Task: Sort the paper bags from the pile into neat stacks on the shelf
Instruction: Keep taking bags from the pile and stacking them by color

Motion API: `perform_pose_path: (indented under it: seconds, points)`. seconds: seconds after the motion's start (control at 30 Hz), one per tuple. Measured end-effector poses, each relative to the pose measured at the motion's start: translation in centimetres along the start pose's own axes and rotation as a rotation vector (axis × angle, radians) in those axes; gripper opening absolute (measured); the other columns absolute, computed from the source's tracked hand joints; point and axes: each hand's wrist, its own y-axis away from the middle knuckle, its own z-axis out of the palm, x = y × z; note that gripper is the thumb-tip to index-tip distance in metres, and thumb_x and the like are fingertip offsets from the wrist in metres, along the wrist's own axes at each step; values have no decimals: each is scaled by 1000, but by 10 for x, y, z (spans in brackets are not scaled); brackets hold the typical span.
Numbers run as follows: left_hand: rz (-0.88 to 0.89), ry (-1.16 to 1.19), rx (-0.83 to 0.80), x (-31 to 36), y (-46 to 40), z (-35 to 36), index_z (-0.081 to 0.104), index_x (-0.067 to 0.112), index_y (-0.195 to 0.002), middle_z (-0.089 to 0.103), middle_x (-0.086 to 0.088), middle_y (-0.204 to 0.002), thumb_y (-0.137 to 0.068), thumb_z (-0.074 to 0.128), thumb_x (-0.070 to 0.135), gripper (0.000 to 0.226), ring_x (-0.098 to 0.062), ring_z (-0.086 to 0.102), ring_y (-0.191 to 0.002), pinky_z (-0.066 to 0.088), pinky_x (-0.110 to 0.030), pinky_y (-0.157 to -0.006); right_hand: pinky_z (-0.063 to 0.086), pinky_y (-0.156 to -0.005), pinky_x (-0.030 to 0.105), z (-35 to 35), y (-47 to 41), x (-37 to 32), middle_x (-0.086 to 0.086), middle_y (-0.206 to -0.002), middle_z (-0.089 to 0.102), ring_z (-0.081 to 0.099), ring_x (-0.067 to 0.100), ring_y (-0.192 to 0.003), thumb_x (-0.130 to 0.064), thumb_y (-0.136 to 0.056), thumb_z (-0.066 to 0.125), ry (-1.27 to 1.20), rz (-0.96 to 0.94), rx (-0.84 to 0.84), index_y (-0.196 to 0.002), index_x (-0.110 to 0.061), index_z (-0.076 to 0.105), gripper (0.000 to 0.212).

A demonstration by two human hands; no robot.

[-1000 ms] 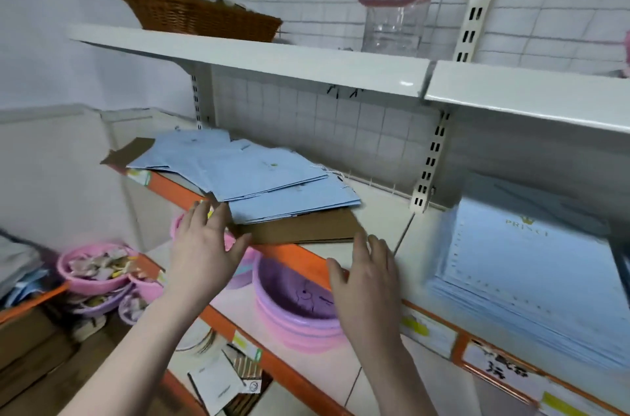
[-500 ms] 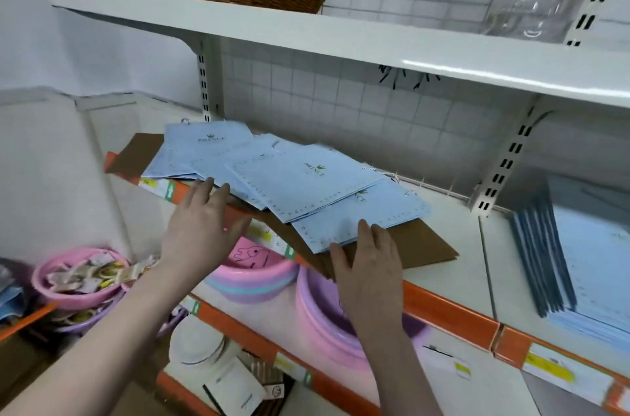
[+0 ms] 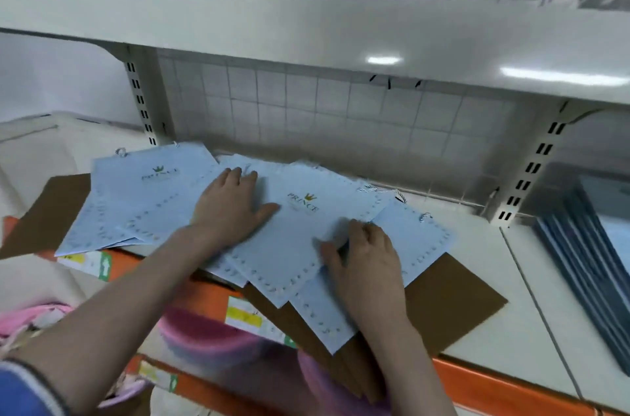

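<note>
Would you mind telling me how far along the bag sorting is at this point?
Done: a neat stack of blue bags lies at the shelf's right end. In hand: the left hand rests flat on the fanned pile of light blue paper bags, and the right hand curls at a bag's edge. Left: the whole loose pile, overhanging brown cardboard.

We see two bare forearms and two bare hands, left hand (image 3: 231,207) and right hand (image 3: 366,262). No gloves, rings or watch visible on either. Left arm: blue sleeve (image 3: 24,391) at the bottom-left corner, pale ribbed cuff with a dark edge stripe. Right arm is bare right down to the frame edge.
</note>
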Motion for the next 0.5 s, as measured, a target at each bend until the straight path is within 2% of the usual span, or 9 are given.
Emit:
perform_pose_path:
  seconds: [0.13,0.23,0.33,0.4,0.5]
  points:
    - [6,0,-146,0,-26,13,36,11,-135,48,-16,-131,-80,39,73,83,-33,46,-118,40,-42,-95,35,-101,36,9,-8,-7,11,-125,48,42,29,-122,-64,-90,24,57,20,-20,-131,-10,43,70]
    - [-18,-20,-131,-1,-37,14,47,7,-120,52,-17,-117,-70,45,80,88,-34,49,-108,43,-42,-89,30,-106,35,12,-11,-8,10,-131,42,35,28,-126,-61,-93,30,103,45,-102,-137,-13,34,65]
    - [-65,99,-176,-12,-51,12,50,5,-122,53,-19,-120,-63,49,82,97,-36,50,-110,43,-42,-90,29,-108,34,10,-13,-7,9,-136,41,33,27,-130,-59,-92,37,71,92,-134,-138,-15,31,64]
    - [-74,310,-177,-17,-54,8,49,5,-124,53,-16,-125,-70,61,69,84,-33,51,-112,42,-39,-89,29,-107,33,5,-13,-12,8,-138,40,34,26,-130,-57,-92,42,23,123,-154,-140,-16,29,64]
    - [-117,664,-28,-24,-50,7,56,12,-102,61,-10,-100,-78,71,43,43,-29,58,-90,43,-34,-73,32,-103,34,3,-13,-22,9,-140,37,36,27,-128,-53,-90,49,-94,188,-96,-145,-15,22,71]
